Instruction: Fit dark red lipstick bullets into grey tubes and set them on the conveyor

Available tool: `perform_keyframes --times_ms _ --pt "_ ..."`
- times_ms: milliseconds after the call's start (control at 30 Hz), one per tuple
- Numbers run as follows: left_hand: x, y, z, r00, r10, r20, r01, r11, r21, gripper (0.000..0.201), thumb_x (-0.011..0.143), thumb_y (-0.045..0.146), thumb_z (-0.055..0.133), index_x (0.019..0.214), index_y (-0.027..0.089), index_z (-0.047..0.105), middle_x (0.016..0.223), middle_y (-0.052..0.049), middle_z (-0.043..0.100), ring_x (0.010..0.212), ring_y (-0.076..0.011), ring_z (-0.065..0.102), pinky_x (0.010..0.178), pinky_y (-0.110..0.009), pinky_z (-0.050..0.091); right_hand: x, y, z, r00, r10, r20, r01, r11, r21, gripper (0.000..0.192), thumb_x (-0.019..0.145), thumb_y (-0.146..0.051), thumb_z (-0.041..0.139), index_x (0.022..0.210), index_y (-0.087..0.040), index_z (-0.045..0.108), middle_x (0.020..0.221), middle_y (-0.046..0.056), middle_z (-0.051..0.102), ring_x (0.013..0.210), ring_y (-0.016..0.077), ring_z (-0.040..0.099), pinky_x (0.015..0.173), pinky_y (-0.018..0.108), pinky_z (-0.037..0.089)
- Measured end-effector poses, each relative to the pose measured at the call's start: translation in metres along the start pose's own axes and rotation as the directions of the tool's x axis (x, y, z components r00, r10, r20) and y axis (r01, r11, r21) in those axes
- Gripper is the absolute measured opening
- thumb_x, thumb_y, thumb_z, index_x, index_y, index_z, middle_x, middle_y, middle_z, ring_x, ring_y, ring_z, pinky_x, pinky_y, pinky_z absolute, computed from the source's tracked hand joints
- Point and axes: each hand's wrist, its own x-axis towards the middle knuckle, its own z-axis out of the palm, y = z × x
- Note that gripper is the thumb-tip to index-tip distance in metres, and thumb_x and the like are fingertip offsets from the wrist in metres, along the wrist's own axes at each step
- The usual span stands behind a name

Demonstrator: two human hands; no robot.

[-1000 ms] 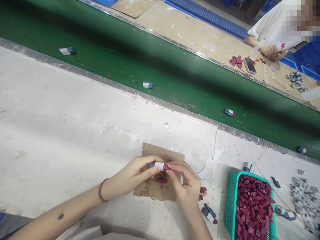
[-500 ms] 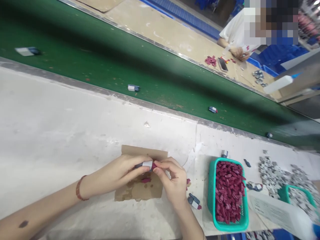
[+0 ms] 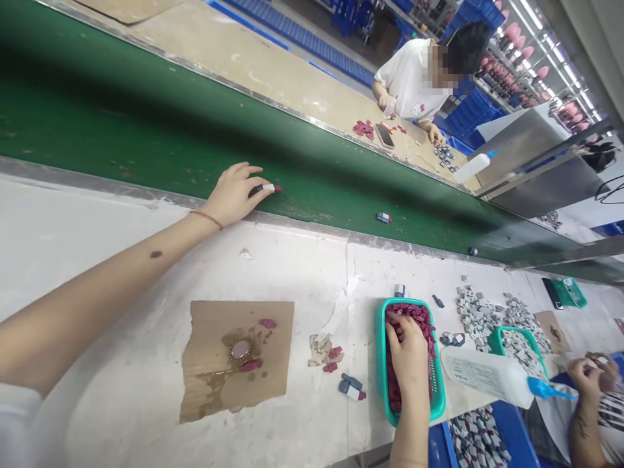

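Observation:
My left hand (image 3: 234, 194) reaches over the green conveyor belt (image 3: 322, 188). Its thumb and index finger pinch a small grey-and-white plastic part (image 3: 266, 188) with a maroon tip, at or just above the belt; the other fingers stretch out. My right hand (image 3: 408, 344) is in a teal basket (image 3: 381, 364) of small maroon pieces (image 3: 414, 313). Its fingers are bent down among the pieces, and their tips are partly hidden, so what they hold does not show. On the bench, a torn cardboard sheet (image 3: 205, 344) carries a round cap-like disc (image 3: 240, 351), wet stains and two maroon pieces.
Another assembled part (image 3: 383, 217) lies on the belt. Right of the basket are a glue bottle (image 3: 487, 374) on its side, piles of white pieces (image 3: 478, 312) and a blue bin (image 3: 517, 429). Co-workers sit across the belt (image 3: 409, 78) and at lower right (image 3: 589, 403).
My hands have parted. The left carried the maroon-tipped part from above the cardboard up to the belt; the right moved into the basket. The view has shifted right.

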Motion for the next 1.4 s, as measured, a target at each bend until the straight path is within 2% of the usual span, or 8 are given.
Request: perform_keyframes --times_ms 300,567,700,867,967,1100,1267,1400 --pt "-0.016 -0.008 -0.03 0.977 0.01 0.214 -0.05 0.982 0.183 0.05 0.099 0.037 0.033 0.127 0.0 0.053 0.138 -0.019 0.047 0.127 -0.037 0.037 0.109 -0.048 0.027 -0.004 -0.008 -0.008 0.968 0.25 0.024 -0.229 0.84 0.491 0.023 0.072 -0.041 0.076 0.077 -0.02 0.07 0.088 0.008 0.075 0.087 0.0247 0.069 0.082 0.039 0.053" --pt "-0.031 0.004 -0.03 0.96 -0.272 0.07 0.279 0.953 -0.122 0.036 0.095 0.029 0.033 0.096 0.007 0.061 0.113 -0.018 0.062 0.096 -0.0271 0.056 0.095 -0.041 0.042 -0.005 -0.048 0.008 0.96 0.267 0.088 -0.222 0.525 0.821 0.024 0.068 -0.039 0.08 0.079 -0.02 0.07 0.07 0.002 0.073 0.063 0.0158 0.067 0.059 0.026 0.054" --pt "-0.064 0.017 -0.033 0.925 -0.324 0.199 0.373 0.876 -0.306 0.043 0.094 0.036 0.026 0.092 0.009 0.059 0.094 -0.014 0.07 0.053 -0.0126 0.049 0.059 -0.028 0.048 -0.006 -0.07 0.029 0.951 0.225 0.211 -0.304 0.565 0.767 0.028 0.07 -0.043 0.078 0.08 -0.018 0.071 0.063 0.003 0.07 0.057 0.0165 0.065 0.053 0.026 0.052" --pt "-0.12 0.032 -0.038 0.889 -0.276 0.366 0.439 0.742 -0.506 0.044 0.087 0.052 0.044 0.094 0.014 0.064 0.099 -0.012 0.072 0.063 -0.0154 0.062 0.058 -0.026 0.051 -0.012 -0.101 0.067 0.92 0.043 0.391 -0.306 0.701 0.644 0.03 0.074 -0.045 0.072 0.064 -0.019 0.062 0.051 -0.002 0.061 0.044 0.0118 0.053 0.045 0.023 0.044" --pt "-0.149 0.034 -0.036 0.892 -0.277 0.356 0.449 0.618 -0.645 0.043 0.079 0.056 0.06 0.095 0.017 0.067 0.107 -0.011 0.07 0.084 -0.0235 0.069 0.067 -0.03 0.055 -0.022 -0.121 0.089 0.88 -0.124 0.459 -0.186 0.799 0.572 0.029 0.08 -0.042 0.065 0.063 -0.02 0.059 0.051 -0.003 0.057 0.045 0.0114 0.05 0.045 0.022 0.04" --pt "-0.177 0.036 -0.032 0.885 -0.373 0.278 0.459 0.606 -0.65 0.039 0.077 0.054 0.066 0.09 0.017 0.07 0.097 -0.01 0.073 0.089 -0.0277 0.067 0.076 -0.035 0.054 -0.035 -0.137 0.112 0.793 -0.398 0.461 0.149 0.861 0.487 0.033 0.092 -0.035 0.053 0.062 -0.02 0.056 0.053 -0.004 0.054 0.047 0.011 0.049 0.046 0.021 0.038" --pt "-0.192 0.038 -0.026 0.826 -0.464 0.321 0.531 0.447 -0.72 0.037 0.069 0.05 0.074 0.084 0.017 0.068 0.086 -0.009 0.075 0.089 -0.0286 0.068 0.082 -0.038 0.053 -0.041 -0.139 0.129 0.627 -0.716 0.307 0.61 0.696 0.379 0.044 0.103 -0.03 0.035 0.064 -0.021 0.053 0.057 -0.001 0.054 0.05 0.0126 0.049 0.05 0.024 0.039" --pt "-0.198 0.036 -0.02 0.794 -0.482 0.372 0.54 0.276 -0.795 0.042 0.068 0.043 0.079 0.098 0.019 0.063 0.086 -0.006 0.073 0.08 -0.0229 0.068 0.068 -0.031 0.053 -0.042 -0.138 0.133 0.545 -0.796 0.263 0.746 0.604 0.282 0.044 0.104 -0.024 0.032 0.064 -0.021 0.051 0.058 0.0 0.053 0.05 0.0126 0.047 0.05 0.024 0.038"
